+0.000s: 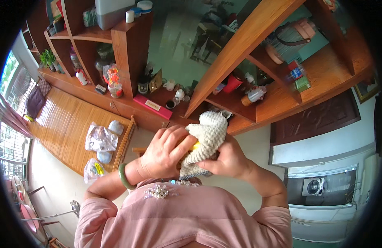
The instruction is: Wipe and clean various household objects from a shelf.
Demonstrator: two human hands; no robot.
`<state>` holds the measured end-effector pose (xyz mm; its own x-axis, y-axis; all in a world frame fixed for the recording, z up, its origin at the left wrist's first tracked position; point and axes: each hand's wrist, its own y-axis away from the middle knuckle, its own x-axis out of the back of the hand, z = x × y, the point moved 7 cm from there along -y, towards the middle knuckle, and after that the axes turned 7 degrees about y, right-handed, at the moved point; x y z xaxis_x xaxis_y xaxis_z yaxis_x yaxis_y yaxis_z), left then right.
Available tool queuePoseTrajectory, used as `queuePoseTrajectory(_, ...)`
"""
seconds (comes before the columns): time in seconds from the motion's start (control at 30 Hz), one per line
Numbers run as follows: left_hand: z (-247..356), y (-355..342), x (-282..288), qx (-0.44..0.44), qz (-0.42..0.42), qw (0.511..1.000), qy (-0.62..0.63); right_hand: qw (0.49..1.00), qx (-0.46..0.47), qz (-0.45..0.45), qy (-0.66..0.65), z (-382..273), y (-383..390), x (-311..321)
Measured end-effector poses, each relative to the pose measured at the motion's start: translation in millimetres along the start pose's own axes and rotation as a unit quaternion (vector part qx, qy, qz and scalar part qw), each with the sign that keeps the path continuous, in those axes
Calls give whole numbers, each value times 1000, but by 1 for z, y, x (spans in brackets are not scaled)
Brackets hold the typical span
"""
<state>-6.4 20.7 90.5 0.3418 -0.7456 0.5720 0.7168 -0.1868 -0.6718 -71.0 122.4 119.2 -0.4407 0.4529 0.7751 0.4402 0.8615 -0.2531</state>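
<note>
Holding a cream knitted piece (209, 132) right between the left hand (168, 151) and the right hand (226, 159), so leaving neither one free. Gripping its left side with curled fingers, clasping it from the right. Probably best going slow here: steadying the bulk with the right, working the fabric a little at a time with the left, pulling evenly and not yanking on one spot, otherwise maybe risking stretched loops. Also watching out for the yellow bit (196, 145) peeking out just beside the left hand; honestly not making out what kind of thing. Looking chunky and ribbed overall, off-white, bunching and creasing in the middle, bulging above the hands, going greyish-blue along the lower edge between them.
</note>
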Motion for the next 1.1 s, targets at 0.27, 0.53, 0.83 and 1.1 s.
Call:
queuePoseTrajectory(0.27,-53,72,-30,195,120,949,218,942,-116,200,-244,27,36,24)
queuePoseTrajectory(0.53,-59,60,-46,49,240,868,433,954,-131,197,-184,39,67,28)
queuePoseTrajectory(0.83,-48,16,-61,-25,241,764,598,934,-175,307,-48,23,86,58)
queuePoseTrajectory(1.1,-42,5,-63,-33,293,745,598,924,-190,327,-54,18,87,69)
